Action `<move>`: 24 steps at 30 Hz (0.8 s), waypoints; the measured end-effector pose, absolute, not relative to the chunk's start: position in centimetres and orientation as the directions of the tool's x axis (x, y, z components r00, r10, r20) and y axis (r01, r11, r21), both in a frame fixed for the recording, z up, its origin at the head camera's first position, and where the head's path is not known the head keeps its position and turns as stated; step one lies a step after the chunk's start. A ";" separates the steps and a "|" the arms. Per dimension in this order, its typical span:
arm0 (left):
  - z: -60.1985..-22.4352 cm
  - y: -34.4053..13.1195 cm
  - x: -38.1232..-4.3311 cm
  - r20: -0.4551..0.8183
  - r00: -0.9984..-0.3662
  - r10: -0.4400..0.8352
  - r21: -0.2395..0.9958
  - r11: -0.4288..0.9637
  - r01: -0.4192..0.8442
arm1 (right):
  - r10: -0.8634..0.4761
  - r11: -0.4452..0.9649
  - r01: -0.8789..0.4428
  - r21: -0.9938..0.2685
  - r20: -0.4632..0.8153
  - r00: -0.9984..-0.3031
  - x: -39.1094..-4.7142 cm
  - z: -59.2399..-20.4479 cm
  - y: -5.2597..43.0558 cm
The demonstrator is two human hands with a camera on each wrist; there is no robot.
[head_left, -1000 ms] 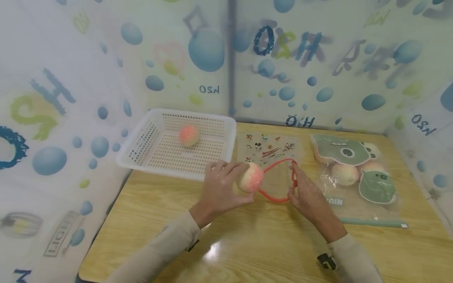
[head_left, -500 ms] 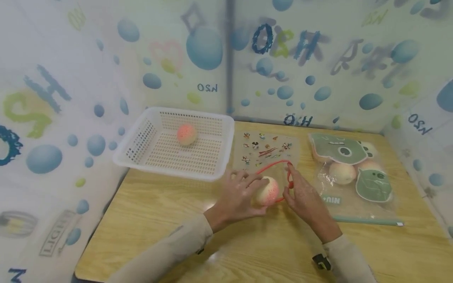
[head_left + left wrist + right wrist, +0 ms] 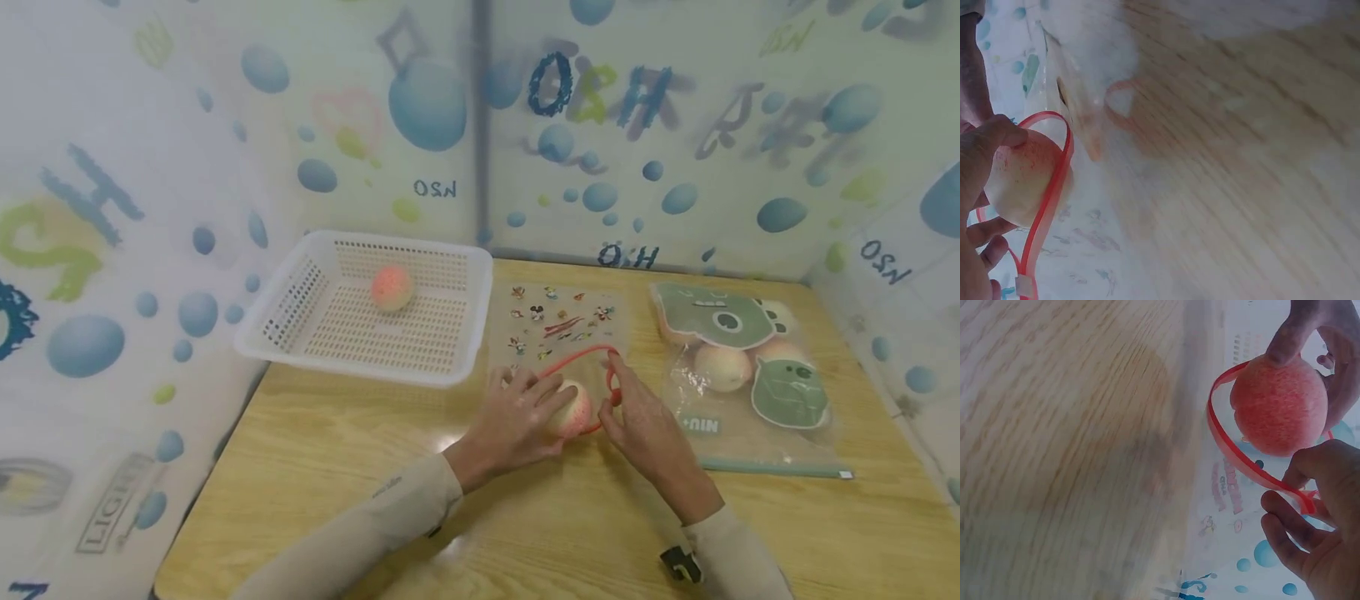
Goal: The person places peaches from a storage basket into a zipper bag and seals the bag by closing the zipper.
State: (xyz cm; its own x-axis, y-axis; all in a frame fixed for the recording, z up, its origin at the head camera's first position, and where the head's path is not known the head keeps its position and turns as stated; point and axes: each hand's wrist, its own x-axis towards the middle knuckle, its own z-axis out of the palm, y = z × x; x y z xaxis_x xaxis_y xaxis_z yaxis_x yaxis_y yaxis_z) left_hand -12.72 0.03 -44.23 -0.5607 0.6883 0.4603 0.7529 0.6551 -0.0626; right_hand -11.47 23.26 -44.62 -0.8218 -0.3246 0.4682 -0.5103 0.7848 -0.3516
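My left hand (image 3: 517, 421) grips a pink-and-cream peach (image 3: 576, 412), thumb on one side and fingers on the other. The peach sits within the loop of the red zip edge (image 3: 1229, 447) at the mouth of a clear zip bag (image 3: 555, 321) printed with small cartoon figures. Its white slider (image 3: 1024, 285) shows in the left wrist view, close to my left fingers. My right hand (image 3: 648, 433) pinches the red edge on the right side, so the mouth gapes. In the right wrist view, that thumb and forefinger (image 3: 1297, 469) meet on the red strip, just below the peach.
A white perforated basket (image 3: 352, 369) at the back left has one peach (image 3: 392, 288) in it. On the right lies another clear zip bag (image 3: 750, 450) with green animal prints and several peaches (image 3: 722, 368) inside. Patterned curtain walls (image 3: 585, 208) enclose the wooden table (image 3: 360, 533).
The left hand has moved right and down with the peach, bringing it from the left side of the red loop into it. The right hand keeps its pinch on the edge.
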 end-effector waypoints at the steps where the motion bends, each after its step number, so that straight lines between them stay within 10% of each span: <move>1: -44.3 0.1 -12.8 0.465 -0.556 0.689 -0.074 0.656 0.751 | -0.320 0.784 -0.511 -0.353 0.475 -0.820 -11.4 -44.6 23.2; 24: -43.0 -3.8 -13.8 0.868 -0.312 0.386 0.034 0.580 0.814 | -0.207 0.768 -0.467 -0.438 0.521 -0.828 -11.8 -42.3 22.6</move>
State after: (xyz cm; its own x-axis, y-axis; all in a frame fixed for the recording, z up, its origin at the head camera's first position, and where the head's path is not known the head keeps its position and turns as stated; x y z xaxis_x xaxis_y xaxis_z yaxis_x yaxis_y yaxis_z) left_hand -13.82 -3.79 -42.97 -0.3121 0.3861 0.8681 0.8137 0.5803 0.0344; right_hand -11.83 22.60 -42.28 -0.8279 -0.2067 0.5214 -0.4674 0.7681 -0.4377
